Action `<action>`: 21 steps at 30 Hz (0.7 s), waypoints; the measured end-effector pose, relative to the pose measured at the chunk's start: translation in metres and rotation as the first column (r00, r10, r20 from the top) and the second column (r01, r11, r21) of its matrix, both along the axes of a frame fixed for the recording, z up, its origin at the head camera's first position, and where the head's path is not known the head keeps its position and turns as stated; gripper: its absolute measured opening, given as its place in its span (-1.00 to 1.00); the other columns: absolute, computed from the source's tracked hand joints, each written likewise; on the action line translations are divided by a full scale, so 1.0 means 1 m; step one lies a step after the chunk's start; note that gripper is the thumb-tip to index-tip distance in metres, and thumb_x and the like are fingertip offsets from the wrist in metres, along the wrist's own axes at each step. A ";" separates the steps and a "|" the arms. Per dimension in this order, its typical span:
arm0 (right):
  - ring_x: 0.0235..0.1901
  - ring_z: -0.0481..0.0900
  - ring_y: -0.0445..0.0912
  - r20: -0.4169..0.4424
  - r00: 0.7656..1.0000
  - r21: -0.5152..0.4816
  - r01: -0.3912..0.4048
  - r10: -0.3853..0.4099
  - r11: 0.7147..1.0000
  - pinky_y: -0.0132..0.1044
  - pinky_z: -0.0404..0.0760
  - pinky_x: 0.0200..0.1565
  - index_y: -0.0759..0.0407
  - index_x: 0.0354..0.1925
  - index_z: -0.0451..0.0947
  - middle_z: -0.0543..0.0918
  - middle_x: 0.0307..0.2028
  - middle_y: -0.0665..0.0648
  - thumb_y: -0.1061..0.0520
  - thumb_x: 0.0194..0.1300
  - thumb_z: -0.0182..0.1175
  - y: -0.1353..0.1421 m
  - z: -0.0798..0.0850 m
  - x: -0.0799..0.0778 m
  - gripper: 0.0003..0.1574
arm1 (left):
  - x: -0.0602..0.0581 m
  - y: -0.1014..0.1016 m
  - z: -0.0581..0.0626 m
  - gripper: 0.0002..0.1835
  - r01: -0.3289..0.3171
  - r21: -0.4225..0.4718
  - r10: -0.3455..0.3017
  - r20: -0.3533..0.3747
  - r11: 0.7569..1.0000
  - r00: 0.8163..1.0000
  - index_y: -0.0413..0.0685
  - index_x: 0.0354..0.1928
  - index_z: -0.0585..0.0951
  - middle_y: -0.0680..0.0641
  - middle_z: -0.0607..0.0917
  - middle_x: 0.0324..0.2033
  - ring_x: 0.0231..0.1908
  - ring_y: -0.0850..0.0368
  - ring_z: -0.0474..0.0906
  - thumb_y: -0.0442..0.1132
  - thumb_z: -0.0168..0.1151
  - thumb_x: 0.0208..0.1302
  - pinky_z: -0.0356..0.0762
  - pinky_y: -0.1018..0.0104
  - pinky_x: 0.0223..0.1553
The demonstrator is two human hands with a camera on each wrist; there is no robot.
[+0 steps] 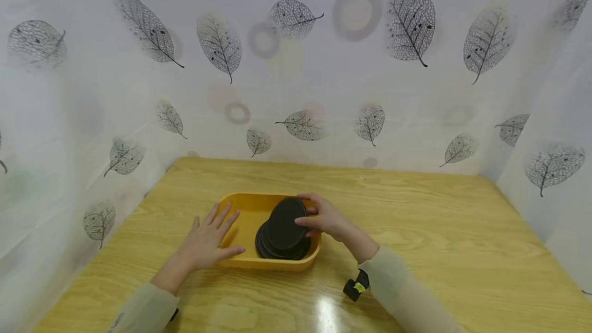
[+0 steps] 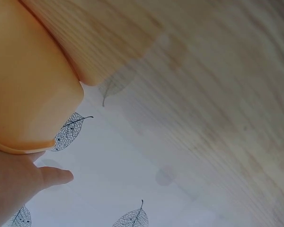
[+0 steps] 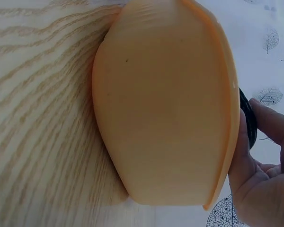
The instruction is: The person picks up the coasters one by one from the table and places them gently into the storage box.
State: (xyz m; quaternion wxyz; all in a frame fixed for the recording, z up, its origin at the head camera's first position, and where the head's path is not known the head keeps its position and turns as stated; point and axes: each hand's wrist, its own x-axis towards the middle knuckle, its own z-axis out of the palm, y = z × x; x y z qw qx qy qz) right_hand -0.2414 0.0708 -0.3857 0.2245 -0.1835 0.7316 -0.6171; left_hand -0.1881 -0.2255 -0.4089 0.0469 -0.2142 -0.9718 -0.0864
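My right hand (image 1: 324, 216) pinches a black round coaster (image 1: 288, 222) at its right edge, thumb on the near face. That coaster stands tilted over a stack of similar black coasters (image 1: 263, 245) at the right end of a yellow plastic tub (image 1: 245, 261). In the right wrist view the tub wall (image 3: 165, 104) hides most of the held coaster (image 3: 249, 118). With fingers spread, my left hand (image 1: 208, 243) lies over the tub's left rim, holding nothing. The left wrist view catches only part of that hand (image 2: 19, 184) by the tub's edge.
The tub stands on a wood-grain table (image 1: 416, 230). Behind and at both sides hangs a white sheet (image 1: 324, 81) printed with leaves. A black strap piece with a yellow-green mark (image 1: 356, 285) hangs beneath the right wrist.
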 end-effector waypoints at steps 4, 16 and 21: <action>-0.53 0.58 -0.02 -0.018 1.000 0.000 0.001 -0.001 1.000 -0.04 0.56 -0.37 0.26 0.27 0.07 0.52 -0.23 0.30 0.28 0.16 0.15 0.004 0.001 0.001 -0.24 | -0.001 0.001 0.001 -0.11 0.001 0.002 -0.001 0.002 1.000 1.000 -0.08 0.33 0.11 -0.21 0.00 0.31 0.29 -0.19 -0.26 0.32 -0.02 0.08 -0.16 -0.42 0.00; -0.39 0.59 0.15 -0.098 0.995 0.082 0.029 -0.021 0.996 -0.04 0.56 -0.36 0.27 0.26 0.10 0.53 -0.21 0.28 0.18 0.16 0.18 0.026 0.004 0.009 -0.23 | 0.000 0.001 0.002 -0.12 0.006 -0.005 -0.006 -0.002 1.000 1.000 -0.08 0.32 0.13 -0.22 0.01 0.31 0.28 -0.22 -0.23 0.32 -0.02 0.08 -0.14 -0.42 -0.01; -0.32 0.59 0.05 -0.222 0.975 0.138 0.038 -0.007 0.990 -0.08 0.56 -0.33 0.22 0.26 0.11 0.49 -0.12 0.34 0.10 0.16 0.18 0.034 0.010 0.017 -0.24 | 0.001 0.000 0.002 -0.13 0.005 0.010 -0.005 -0.003 1.000 1.000 -0.10 0.32 0.13 -0.23 0.02 0.30 0.27 -0.24 -0.23 0.30 0.00 0.08 -0.13 -0.44 -0.03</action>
